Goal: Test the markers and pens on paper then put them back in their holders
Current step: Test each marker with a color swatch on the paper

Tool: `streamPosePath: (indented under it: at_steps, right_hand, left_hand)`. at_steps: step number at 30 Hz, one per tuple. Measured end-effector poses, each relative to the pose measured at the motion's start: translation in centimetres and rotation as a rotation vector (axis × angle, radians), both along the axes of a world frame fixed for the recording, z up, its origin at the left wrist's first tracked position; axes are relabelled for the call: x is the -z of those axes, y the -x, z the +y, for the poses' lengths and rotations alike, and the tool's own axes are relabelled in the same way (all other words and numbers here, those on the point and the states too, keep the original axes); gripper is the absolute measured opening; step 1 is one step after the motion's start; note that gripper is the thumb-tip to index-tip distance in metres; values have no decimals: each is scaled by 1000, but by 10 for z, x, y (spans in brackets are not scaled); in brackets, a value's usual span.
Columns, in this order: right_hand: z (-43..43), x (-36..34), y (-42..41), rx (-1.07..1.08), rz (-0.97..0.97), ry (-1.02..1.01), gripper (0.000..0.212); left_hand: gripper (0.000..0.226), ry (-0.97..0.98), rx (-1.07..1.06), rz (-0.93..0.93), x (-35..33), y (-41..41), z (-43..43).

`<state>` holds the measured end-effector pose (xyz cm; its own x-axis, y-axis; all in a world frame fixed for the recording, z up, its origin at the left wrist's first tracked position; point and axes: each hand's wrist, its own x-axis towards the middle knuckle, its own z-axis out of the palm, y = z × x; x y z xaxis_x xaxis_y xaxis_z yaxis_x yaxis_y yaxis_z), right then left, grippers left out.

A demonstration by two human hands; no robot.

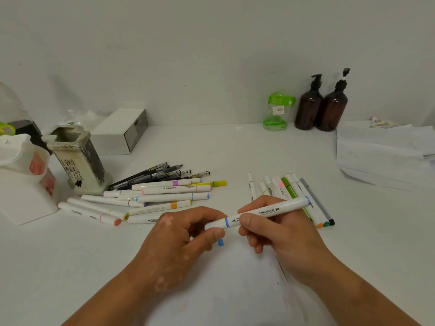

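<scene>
— How many are out?

— One marker (270,210) in my hands. At eleven o'clock lies a heap (164,196) of roughly nine white markers, with about five black pens (150,175) and one yellow highlighter (217,183). At one o'clock there is a row (292,189) of about eight. One holder (75,161) stands at ten. Two bottles (308,107) and one jar (277,111) stand far off at one.

— And the grip?

— My right hand (277,234) wraps the barrel near its middle, thumb on top. My left hand (174,234) pinches the capped end between thumb and forefinger.

— Which way does it point?

— The long axis runs from eight o'clock to two, nearly level. The capped end is at eight, and the far blue-ringed end is at two, over the row. It hangs above the paper (235,283), just over one blue mark (220,242).
</scene>
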<state>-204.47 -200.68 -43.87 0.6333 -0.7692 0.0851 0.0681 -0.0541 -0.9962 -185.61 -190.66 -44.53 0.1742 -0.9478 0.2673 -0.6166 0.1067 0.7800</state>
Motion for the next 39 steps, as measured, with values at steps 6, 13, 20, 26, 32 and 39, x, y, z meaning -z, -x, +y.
streamPosePath:
  at_steps: [6,13,20,26,32,39]
  right_hand:
    - [2,0,-1,-13,-17,-40,5]
    - [2,2,-1,-25,-2,-24,4]
    - [-20,-12,23,-262,21,-57,46]
    - [-17,-10,24,-240,365,147,29]
    - [-19,-10,26,-101,529,371,22]
    - [-95,-5,93,725,637,370,17]
  left_hand:
    - [22,31,7,47,-1,1,1]
    - [20,18,11,33,0,0,-1]
    - [23,40,-51,30,0,-16,-5]
    - [31,25,14,-73,4,-20,-7]
    - [33,-11,-82,65,12,-17,-9]
    - [18,-12,-99,2,10,-11,-6]
